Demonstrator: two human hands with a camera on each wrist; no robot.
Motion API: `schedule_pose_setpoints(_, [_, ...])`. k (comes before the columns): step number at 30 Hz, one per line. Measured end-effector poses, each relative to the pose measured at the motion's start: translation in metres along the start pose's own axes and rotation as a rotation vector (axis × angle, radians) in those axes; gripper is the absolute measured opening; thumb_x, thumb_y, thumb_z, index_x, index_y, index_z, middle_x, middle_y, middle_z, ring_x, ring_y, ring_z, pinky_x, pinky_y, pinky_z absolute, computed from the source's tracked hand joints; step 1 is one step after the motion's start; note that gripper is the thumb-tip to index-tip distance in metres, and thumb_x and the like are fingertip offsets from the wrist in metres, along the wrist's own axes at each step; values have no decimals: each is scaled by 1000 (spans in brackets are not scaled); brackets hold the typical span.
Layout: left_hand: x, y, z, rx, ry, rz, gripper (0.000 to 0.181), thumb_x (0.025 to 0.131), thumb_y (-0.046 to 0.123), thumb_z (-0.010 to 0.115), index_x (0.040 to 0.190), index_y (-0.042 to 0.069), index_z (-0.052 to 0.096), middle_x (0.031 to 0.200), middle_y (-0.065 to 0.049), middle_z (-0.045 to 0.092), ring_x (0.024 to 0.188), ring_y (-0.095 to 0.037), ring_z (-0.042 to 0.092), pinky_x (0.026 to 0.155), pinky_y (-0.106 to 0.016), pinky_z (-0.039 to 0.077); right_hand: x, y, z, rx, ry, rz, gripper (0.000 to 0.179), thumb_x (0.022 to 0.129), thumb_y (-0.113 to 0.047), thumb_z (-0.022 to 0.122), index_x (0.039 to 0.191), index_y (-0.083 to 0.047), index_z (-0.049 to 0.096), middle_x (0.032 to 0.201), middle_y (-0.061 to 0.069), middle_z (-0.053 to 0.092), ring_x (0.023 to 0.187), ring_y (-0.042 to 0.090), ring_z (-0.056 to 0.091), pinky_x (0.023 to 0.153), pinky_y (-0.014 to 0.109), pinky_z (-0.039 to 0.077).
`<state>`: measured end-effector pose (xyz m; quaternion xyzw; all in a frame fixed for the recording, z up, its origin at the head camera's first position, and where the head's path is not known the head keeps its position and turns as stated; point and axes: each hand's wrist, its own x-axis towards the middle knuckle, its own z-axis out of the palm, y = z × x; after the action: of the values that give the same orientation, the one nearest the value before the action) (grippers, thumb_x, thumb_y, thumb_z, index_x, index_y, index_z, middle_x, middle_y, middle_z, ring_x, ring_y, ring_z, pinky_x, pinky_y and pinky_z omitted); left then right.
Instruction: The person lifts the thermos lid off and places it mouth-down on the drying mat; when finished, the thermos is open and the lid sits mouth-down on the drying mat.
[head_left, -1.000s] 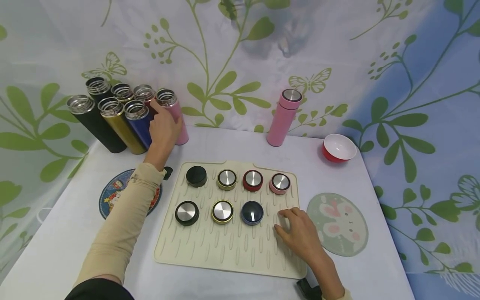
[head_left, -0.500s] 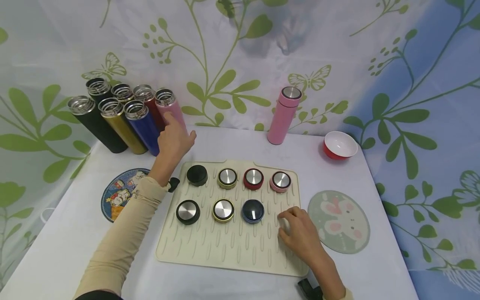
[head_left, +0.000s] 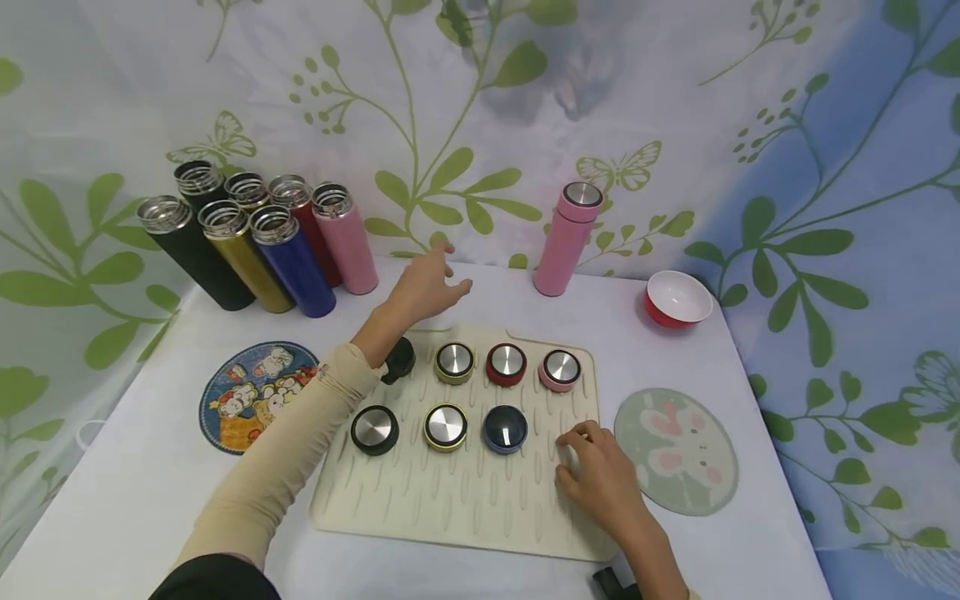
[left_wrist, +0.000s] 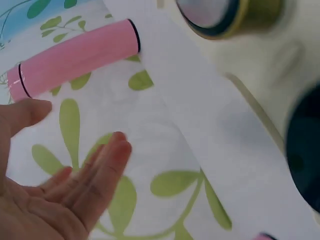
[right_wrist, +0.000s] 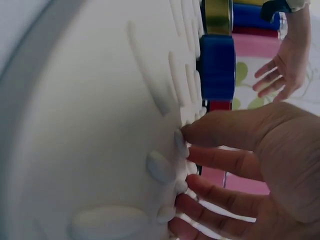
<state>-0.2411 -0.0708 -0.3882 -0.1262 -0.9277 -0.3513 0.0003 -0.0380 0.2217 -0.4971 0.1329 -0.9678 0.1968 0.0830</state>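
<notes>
In the head view my left hand (head_left: 423, 289) hangs over the table behind the cream mat (head_left: 420, 500), its fingers spread and holding nothing. The left wrist view shows that same hand (left_wrist: 75, 200) apart from the capped pink thermos bottle (head_left: 566, 242). My right hand (head_left: 600, 471) rests with loosely bent fingers at the mat's right side, nothing in its grasp; fingertips (right_wrist: 192, 132) touch the mat in the right wrist view. Several bottle lids stand in two rows on the mat; the blue lid (head_left: 505, 429) and pink lid (head_left: 560, 369) are nearest that hand.
Several uncapped bottles stand grouped at the back left, among them a blue bottle (head_left: 296, 267) and a pink bottle (head_left: 348, 246). A patterned round mat (head_left: 258, 392) lies left, a green rabbit mat (head_left: 678, 450) right. A red-and-white bowl (head_left: 678, 297) sits at the back right.
My left hand has moved away from the uncapped bottles, rightward to the space behind the cream mat. The right hand has stayed nearly still. Bottles and lids stand where they were.
</notes>
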Motion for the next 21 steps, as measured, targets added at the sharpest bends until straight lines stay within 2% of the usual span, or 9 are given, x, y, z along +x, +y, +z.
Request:
schedule_pose_setpoints(4, [16, 4, 9, -118, -40, 109, 59, 94, 28, 67, 141, 4, 41, 125, -19, 62, 112, -32, 63, 91, -43, 51, 2, 1, 2, 35, 3, -22, 30, 69, -9, 88, 97, -9, 76, 101, 2, 60, 90, 23, 59, 67, 37, 51])
schedule_pose_setpoints(6, [27, 5, 16, -141, -53, 152, 57, 94, 25, 68, 140, 4, 41, 127, -20, 61, 118, -32, 60, 95, -43, 50, 3, 1, 2, 36, -10, -15, 32, 68, -9, 89, 97, -10, 76, 101, 2, 60, 89, 22, 59, 67, 37, 51])
schedule_pose_setpoints(8, [37, 8, 26, -137, -60, 167, 58, 94, 26, 69, 140, 4, 41, 129, -20, 60, 122, -32, 58, 98, -42, 48, 2, 0, 0, 34, -28, -4, 33, 68, -9, 89, 98, -9, 76, 102, 2, 59, 90, 21, 58, 69, 37, 51])
schedule_pose_setpoints(13, [59, 24, 51, -122, -73, 167, 69, 92, 31, 72, 144, 4, 36, 135, -21, 56, 126, -31, 53, 100, -41, 45, 0, 0, -2, 26, -56, 33, 35, 67, -10, 90, 100, -10, 75, 104, 1, 58, 91, 21, 57, 69, 36, 50])
schedule_pose_setpoints(21, [88, 57, 83, -133, -20, 114, 89, 86, 32, 79, 151, 2, 25, 144, -22, 45, 129, -30, 49, 104, -39, 42, -2, 3, -3, 18, -43, 53, 35, 68, -10, 89, 100, -10, 75, 105, 2, 58, 95, 24, 57, 72, 39, 52])
